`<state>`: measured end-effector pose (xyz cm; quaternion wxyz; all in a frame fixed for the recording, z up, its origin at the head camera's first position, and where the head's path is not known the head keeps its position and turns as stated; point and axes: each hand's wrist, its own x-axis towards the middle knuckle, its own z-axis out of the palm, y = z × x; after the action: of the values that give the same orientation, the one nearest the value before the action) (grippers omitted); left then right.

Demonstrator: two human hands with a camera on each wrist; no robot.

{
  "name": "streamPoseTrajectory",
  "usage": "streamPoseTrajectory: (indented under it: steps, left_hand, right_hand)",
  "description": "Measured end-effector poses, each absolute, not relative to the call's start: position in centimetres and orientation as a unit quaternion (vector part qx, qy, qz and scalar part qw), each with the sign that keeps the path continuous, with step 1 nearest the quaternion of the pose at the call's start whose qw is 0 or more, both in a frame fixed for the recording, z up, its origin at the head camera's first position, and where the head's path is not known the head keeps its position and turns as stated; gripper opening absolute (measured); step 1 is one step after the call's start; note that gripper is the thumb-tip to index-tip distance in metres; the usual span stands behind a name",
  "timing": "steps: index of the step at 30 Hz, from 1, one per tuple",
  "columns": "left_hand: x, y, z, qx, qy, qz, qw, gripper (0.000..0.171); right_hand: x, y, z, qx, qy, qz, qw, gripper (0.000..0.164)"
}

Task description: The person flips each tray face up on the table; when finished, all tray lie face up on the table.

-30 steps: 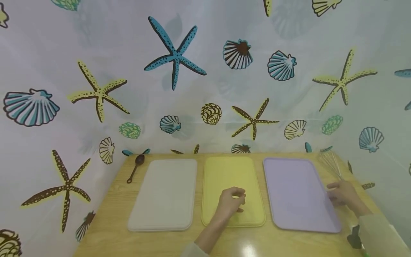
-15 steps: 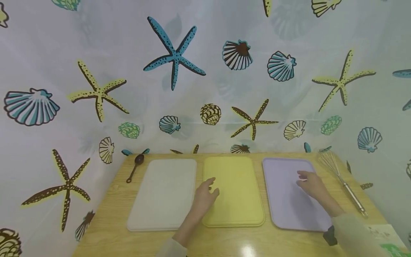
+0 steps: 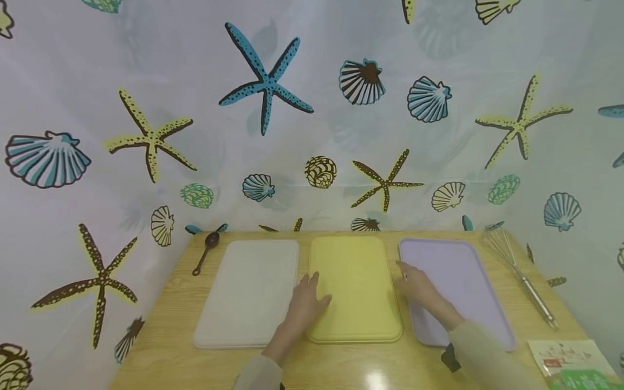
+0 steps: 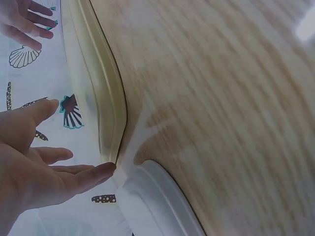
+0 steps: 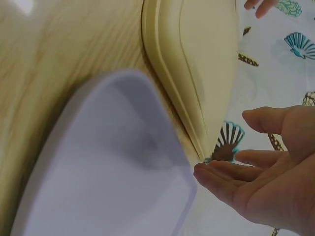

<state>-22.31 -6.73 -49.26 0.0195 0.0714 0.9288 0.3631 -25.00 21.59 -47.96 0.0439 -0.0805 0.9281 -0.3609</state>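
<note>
The yellow tray point(image 3: 355, 292) lies between my two hands. At its left edge is my left hand point(image 3: 304, 304), fingers spread and holding nothing; in the left wrist view a fingertip point(image 4: 106, 168) comes right at the tray's side. My right hand point(image 3: 418, 286) is over the gap between the yellow tray and the purple tray point(image 3: 470, 292), also with nothing in it. In the right wrist view its fingers point(image 5: 216, 179) reach toward the yellow tray's edge, thumb raised apart. A white tray point(image 3: 247, 292) sits left of the yellow one.
A dark brown spoon point(image 3: 208, 252) lies at the far left of the wooden table point(image 3: 161, 336). On the right is a metal whisk point(image 3: 528, 290), with a printed packet point(image 3: 567, 360) at the near right corner. A curtain with starfish and shells point(image 3: 312, 114) hangs behind.
My right hand has come from the whisk's handle, across the purple tray, to the yellow tray's right side. My left hand has moved from above the yellow tray to its left edge.
</note>
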Motion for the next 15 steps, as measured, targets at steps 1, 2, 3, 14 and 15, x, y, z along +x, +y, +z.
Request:
streamPoseTrajectory:
  steps: [1,2,3,14,15]
  left_hand:
    - [-22.3,-6.7,-49.4,0.073,0.929,0.362,0.021,0.069]
    - [-22.3,-6.7,-49.5,0.075,0.930,0.360,0.021,0.069]
    - [-22.3,-6.7,-49.6,0.076,0.930,0.358,0.021,0.070]
    - [-22.8,-6.4,-50.4,0.064,0.940,0.332,0.035,0.072]
    - [-22.8,-6.3,-50.4,0.061,0.942,0.329,0.037,0.072]
  right_hand:
    - [-25.0,21.1,-48.1,-0.077,0.926,-0.367,0.051,0.056]
    - [-25.1,20.7,-48.2,-0.074,0.925,-0.368,0.059,0.057]
    - [-25.0,20.3,-48.3,-0.076,0.925,-0.366,0.063,0.058]
    - [-24.6,18.4,-49.0,-0.103,0.937,-0.331,0.052,0.056]
    - [-24.6,18.3,-49.1,-0.101,0.938,-0.327,0.051,0.055]
